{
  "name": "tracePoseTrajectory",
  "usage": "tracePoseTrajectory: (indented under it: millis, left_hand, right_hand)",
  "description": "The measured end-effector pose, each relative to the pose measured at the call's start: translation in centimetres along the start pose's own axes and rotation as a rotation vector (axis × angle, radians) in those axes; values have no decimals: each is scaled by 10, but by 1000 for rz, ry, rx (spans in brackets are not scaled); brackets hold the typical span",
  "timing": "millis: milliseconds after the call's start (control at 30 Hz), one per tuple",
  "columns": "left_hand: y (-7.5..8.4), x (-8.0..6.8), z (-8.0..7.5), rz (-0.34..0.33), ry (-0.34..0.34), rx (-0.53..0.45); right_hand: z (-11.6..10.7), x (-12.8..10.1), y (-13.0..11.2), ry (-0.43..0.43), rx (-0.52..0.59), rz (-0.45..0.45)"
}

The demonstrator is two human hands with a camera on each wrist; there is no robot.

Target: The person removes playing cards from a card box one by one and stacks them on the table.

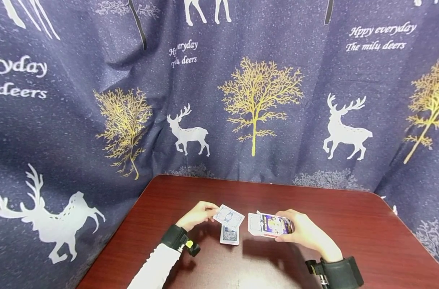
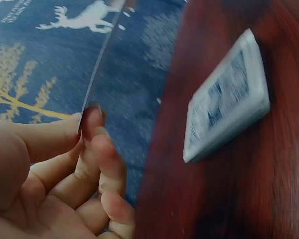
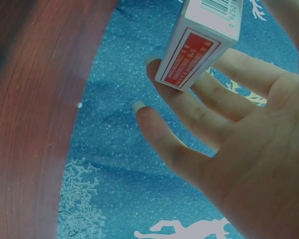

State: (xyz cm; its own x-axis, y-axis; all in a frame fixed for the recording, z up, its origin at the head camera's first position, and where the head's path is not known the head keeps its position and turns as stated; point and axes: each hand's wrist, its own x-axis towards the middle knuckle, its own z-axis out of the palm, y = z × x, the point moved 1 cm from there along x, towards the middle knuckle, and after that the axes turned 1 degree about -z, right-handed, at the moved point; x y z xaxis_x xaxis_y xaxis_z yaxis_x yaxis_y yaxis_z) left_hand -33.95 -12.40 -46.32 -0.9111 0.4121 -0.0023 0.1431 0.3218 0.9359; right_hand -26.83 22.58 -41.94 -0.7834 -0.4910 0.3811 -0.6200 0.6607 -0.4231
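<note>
My left hand [image 1: 199, 213] pinches a playing card [image 1: 229, 216] by its edge between thumb and fingers, its patterned back facing up. In the left wrist view that card [image 2: 100, 64] appears edge-on as a thin line. Below it, a stack of playing cards [image 1: 229, 236] lies on the table, partly covered by the held card in the head view. My right hand [image 1: 301, 228] grips a card box [image 1: 276, 224] with a purple printed face; a white card-like piece [image 1: 255, 223] sticks out of its left end. A barcode shows on the box [image 3: 192, 57] in the right wrist view.
Everything happens over a reddish-brown wooden table [image 1: 367, 233]. Behind it hangs a dark blue curtain [image 1: 299, 80] printed with white deer and golden trees. Each wrist wears a black band [image 1: 344, 273] with a small camera.
</note>
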Motion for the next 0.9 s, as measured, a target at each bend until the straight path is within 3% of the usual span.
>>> tracePoseTrajectory:
  millis: [200, 333, 500, 667, 900]
  left_hand:
    - [-13, 14, -3, 15, 4, 27]
    - [-14, 25, -3, 41, -11, 141]
    - [-11, 41, -2, 80, -99, 293]
    - [-10, 56, 3, 173, -187, 428]
    - [-13, 63, 12, 222, -159, 525]
  right_hand:
    - [-2, 0, 2, -6, -9, 10]
    - [-3, 0, 4, -5, -16, 13]
    - [-3, -2, 5, -6, -12, 27]
    - [-4, -3, 6, 6, 0, 17]
    - [-4, -3, 5, 6, -10, 15]
